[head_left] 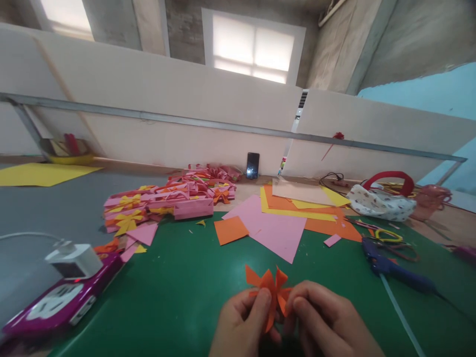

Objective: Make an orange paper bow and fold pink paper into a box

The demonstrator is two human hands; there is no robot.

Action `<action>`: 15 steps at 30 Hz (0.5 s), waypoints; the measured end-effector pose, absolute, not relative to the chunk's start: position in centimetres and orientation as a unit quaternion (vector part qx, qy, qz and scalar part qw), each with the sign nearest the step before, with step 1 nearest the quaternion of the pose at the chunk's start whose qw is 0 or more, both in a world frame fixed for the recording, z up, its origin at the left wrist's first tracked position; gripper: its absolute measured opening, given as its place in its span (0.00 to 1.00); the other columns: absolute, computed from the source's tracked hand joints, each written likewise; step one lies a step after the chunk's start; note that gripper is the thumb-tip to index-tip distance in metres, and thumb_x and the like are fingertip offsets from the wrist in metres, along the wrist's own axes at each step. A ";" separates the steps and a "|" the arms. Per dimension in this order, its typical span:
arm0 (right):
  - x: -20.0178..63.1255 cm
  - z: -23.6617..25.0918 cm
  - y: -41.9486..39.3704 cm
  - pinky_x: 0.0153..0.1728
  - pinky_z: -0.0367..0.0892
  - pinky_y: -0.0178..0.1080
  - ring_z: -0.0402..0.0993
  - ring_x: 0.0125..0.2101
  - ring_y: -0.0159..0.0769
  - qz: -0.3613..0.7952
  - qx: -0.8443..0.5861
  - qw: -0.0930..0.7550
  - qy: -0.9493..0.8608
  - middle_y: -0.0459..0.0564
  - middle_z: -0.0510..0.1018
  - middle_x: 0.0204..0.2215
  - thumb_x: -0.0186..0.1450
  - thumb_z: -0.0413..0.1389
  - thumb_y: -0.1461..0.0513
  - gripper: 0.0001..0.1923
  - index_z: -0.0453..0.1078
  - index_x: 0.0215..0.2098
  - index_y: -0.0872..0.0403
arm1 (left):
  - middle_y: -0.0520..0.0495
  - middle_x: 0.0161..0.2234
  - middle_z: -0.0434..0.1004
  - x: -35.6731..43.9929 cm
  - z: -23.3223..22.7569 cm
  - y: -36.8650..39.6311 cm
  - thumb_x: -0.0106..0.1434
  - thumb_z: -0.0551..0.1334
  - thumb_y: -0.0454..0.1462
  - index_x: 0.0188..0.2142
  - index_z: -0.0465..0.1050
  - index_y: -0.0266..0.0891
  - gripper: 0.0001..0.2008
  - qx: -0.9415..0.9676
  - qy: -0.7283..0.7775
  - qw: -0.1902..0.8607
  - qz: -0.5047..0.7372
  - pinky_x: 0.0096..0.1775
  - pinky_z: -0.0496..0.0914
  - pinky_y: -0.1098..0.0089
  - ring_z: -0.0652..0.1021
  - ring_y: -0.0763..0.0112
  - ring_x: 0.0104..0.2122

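An orange paper bow with several pointed, folded tips is held up over the green mat, near the lower middle of the view. My left hand pinches it on the left side, thumb pressed on its front. On the other side, my right hand has thumb and forefinger closed on one of its right-hand tips. The lower part of the bow and some fingers are hidden behind the hands. Behind them lie an orange paper square and a larger pink sheet.
Pink paper bags with bows are piled at the back left. A purple power strip bears a white charger. On the right lie a blue glue gun, yellow-handled scissors and a patterned fabric bag. A phone leans upright behind.
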State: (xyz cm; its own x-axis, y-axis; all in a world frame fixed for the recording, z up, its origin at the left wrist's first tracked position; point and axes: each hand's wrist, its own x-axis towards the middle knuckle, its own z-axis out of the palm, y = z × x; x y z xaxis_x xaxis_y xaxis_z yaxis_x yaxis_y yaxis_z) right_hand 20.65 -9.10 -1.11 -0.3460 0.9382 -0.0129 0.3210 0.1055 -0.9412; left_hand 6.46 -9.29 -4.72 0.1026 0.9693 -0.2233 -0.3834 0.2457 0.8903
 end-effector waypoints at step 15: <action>20.9 -1.1 -8.5 0.27 0.64 0.29 0.71 0.25 0.31 0.286 -0.504 0.321 -0.749 0.43 0.75 0.23 0.60 0.52 0.61 0.08 0.69 0.25 0.52 | 0.53 0.14 0.65 6.6 -3.5 -9.5 0.48 0.63 0.52 0.20 0.70 0.34 0.21 0.367 0.476 0.626 0.497 0.25 0.57 0.75 0.65 0.77 0.18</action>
